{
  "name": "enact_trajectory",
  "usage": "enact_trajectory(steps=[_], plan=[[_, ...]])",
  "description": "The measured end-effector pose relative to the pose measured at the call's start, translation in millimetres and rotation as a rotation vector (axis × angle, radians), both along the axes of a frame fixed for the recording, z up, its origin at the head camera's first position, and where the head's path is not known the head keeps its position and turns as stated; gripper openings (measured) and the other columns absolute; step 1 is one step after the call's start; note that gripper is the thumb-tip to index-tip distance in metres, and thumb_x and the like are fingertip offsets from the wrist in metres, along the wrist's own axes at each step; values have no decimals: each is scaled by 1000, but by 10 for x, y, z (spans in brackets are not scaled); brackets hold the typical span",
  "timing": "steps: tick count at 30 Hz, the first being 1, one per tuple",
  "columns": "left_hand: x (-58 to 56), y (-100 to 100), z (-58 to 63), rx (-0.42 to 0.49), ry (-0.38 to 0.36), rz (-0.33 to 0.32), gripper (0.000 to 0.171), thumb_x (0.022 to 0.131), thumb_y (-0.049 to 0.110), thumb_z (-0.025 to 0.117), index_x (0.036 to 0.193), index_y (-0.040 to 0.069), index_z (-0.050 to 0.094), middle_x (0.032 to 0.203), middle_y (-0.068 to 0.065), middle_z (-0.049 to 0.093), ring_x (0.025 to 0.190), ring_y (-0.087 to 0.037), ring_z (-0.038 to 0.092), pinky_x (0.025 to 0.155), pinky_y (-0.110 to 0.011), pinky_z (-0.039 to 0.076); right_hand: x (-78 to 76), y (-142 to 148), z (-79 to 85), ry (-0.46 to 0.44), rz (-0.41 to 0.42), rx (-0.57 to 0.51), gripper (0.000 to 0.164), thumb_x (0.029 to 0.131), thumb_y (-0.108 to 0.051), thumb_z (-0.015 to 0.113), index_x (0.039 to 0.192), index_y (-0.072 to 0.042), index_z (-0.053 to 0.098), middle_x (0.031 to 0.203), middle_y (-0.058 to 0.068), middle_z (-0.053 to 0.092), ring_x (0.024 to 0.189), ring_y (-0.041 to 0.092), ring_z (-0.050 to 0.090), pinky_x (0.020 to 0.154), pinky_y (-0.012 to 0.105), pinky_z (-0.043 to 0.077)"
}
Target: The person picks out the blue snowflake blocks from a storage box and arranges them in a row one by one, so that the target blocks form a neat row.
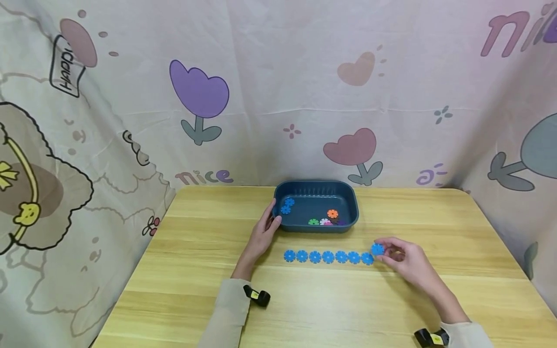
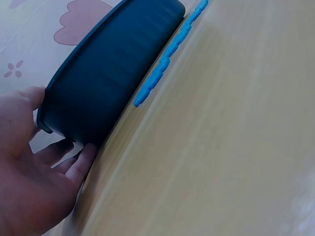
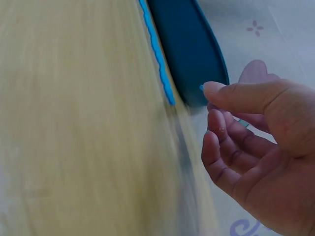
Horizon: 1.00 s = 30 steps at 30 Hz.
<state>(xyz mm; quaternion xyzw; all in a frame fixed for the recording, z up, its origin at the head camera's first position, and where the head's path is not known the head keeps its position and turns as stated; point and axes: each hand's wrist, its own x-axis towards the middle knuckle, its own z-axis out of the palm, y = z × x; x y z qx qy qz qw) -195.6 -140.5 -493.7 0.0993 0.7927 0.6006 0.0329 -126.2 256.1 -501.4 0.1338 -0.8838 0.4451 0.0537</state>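
In the head view a row of several blue snowflake discs (image 1: 328, 257) lies flat on the table. My right hand (image 1: 406, 262) pinches another blue snowflake disc (image 1: 377, 249) between thumb and fingers at the row's right end. Only a sliver of that disc (image 3: 202, 88) shows past the thumb in the right wrist view. Behind the row stands a dark blue rectangular tray (image 1: 314, 228). My left hand (image 1: 262, 235) grips the tray's left end, its thumb and fingers spread around the corner.
Inside the tray sit a few blue discs (image 1: 287, 206) at the left. An orange disc (image 1: 332, 213), a green disc (image 1: 313, 222) and several others are toward its front right. A printed cloth (image 1: 270, 96) hangs behind the wooden table (image 1: 209, 251).
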Motion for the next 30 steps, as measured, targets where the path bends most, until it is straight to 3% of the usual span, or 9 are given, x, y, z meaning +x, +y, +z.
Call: enact_trajectory(steps=[2,6,8,12,19,30], plan=[[-26,2,-61,7,4,10,61,111,25,48,166,17,23,174,-10,19,161,-35,20,129,-52,24,-9,32,-24,-17,0,17,35,81,2,83,115,-2,73,90,5,70,76,-1,60,66,18,60],[-21,2,-63,12,7,19,61,111,25,48,166,18,24,174,-9,20,160,-35,21,130,-52,24,-30,65,-61,-13,6,64,34,81,4,82,113,-2,73,86,2,69,74,-1,58,62,19,58],[6,9,-9,19,1,19,60,111,24,48,165,16,24,174,-10,20,160,-36,21,130,-53,23,-32,77,-72,-4,9,81,33,81,4,82,112,-1,74,84,1,69,73,-2,58,60,19,56],[1,33,-47,24,7,41,59,110,24,49,165,18,26,173,-9,22,160,-35,22,130,-53,23,-13,98,-87,-21,4,94,31,81,1,84,110,-1,74,81,0,68,71,-2,57,57,19,54],[1,12,-17,10,-9,13,61,111,25,48,166,17,24,174,-10,19,160,-36,21,130,-52,23,42,133,-111,-51,-16,135,30,82,-4,85,110,-5,75,85,1,68,74,-3,56,60,19,55],[20,-8,56,-24,10,-12,61,111,24,47,166,14,22,174,-13,18,160,-36,22,129,-51,25,47,133,-156,30,-19,154,30,78,-5,88,104,-9,76,92,-1,71,81,1,60,63,17,54]])
